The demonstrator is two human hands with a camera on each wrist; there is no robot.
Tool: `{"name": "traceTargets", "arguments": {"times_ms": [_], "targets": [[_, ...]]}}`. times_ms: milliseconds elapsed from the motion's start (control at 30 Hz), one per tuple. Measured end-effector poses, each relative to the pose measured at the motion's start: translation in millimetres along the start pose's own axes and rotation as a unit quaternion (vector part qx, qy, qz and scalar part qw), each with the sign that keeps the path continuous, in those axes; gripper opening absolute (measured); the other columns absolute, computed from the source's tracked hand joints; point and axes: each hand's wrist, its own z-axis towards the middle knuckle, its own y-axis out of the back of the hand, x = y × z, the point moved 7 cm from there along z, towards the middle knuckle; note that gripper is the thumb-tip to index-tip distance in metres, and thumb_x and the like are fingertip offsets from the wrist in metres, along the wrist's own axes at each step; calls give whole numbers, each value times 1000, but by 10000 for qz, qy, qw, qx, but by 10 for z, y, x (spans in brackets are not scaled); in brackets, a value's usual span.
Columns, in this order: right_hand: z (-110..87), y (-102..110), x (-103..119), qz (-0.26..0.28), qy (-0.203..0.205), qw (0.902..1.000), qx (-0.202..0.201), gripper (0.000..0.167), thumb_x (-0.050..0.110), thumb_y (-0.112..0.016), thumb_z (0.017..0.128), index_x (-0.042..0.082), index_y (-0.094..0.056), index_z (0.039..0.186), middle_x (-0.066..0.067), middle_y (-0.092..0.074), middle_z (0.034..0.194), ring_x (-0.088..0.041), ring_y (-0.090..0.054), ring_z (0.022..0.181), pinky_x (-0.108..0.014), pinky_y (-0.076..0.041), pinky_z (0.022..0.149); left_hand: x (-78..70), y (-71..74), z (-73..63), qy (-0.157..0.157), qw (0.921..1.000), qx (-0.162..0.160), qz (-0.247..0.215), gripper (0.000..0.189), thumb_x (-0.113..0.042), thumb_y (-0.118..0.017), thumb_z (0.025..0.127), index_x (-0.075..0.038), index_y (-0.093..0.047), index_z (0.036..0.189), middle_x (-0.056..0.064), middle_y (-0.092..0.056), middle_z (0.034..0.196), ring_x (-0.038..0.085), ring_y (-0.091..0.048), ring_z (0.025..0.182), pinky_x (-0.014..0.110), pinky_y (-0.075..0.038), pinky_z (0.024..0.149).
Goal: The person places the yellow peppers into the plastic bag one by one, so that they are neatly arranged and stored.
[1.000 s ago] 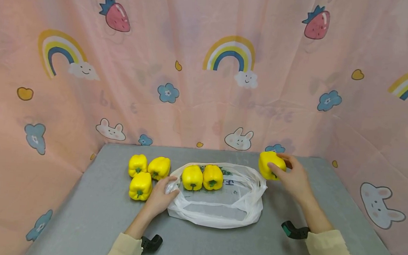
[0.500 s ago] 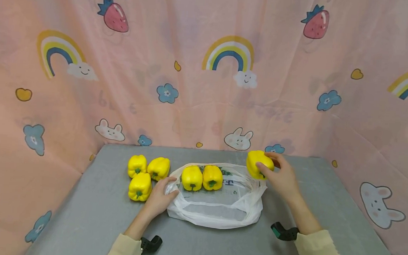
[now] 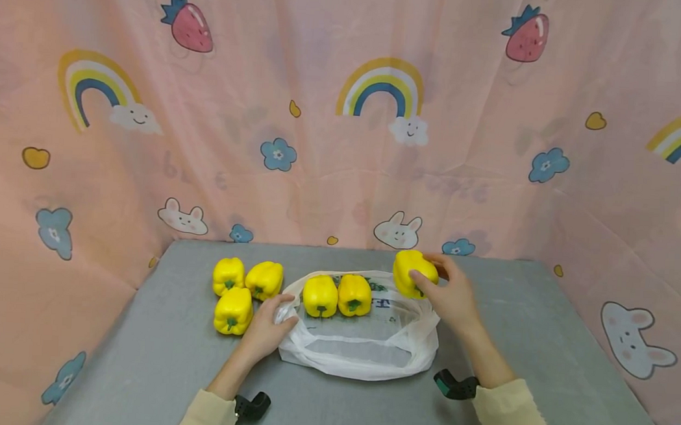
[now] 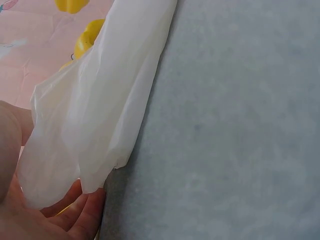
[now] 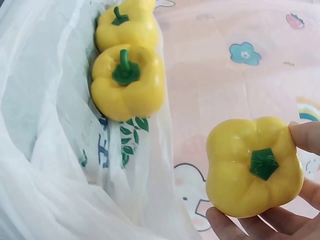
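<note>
Right hand (image 3: 451,296): thumb and fingers curved round 1 yellow pepper (image 3: 413,273), parted only by its width and gripping its right side.
Held pepper: in the air over the far right rim of the bag (image 3: 360,368); the right wrist view shows its green stem (image 5: 264,163).
Left hand (image 3: 266,328): at the left rim of the bag, thumb and fingers parted with plastic between them; whether they pinch it cannot be told.
Bag: thin white plastic, mouth spread wide, green leaf print and blue lettering inside.
Peppers in the bag (image 3: 320,297): 2, side by side at its far left part, stems toward the near side.
Peppers on the worktop (image 3: 132,369): 3 in a cluster left of the bag, 2 far and 1 near (image 3: 233,311).
Wrists: cream sleeves (image 3: 209,414), 1 black device (image 3: 254,405) at each.
Backdrop (image 3: 318,191): pink cloth with rainbows, strawberries and rabbits.
</note>
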Motion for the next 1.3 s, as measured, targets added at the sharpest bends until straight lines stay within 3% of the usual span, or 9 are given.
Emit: {"name": "traceTargets", "arguments": {"times_ms": [633, 967, 1300], "targets": [[-47, -440, -203, 145, -340, 9983, 454, 59, 35, -69, 98, 3, -50, 143, -20, -54, 142, -38, -51, 128, -54, -48, 104, 23, -16, 11, 118, 9999, 7, -48, 43, -20, -67, 98, -13, -58, 139, 17, -46, 150, 37, -41, 140, 64, -29, 113], [-58, -591, -341, 243, -788, 9950, 564, 58, 31, -68, 99, 2, -46, 145, -22, -50, 144, -38, -49, 131, -52, -44, 108, 6, -16, 8, 132, 9999, 27, -39, 44, -21, -67, 98, -13, -58, 140, 17, -46, 150, 37, -40, 140, 64, -29, 113], [-57, -686, -456, 14, -892, 9941, 618, 58, 32, -66, 99, 3, -46, 145, -23, -51, 143, -37, -51, 127, -52, -44, 108, 12, -20, 3, 145, 9999, 4, -10, 43, -20, -67, 98, -13, -58, 139, 17, -47, 149, 37, -41, 139, 64, -29, 113]]}}
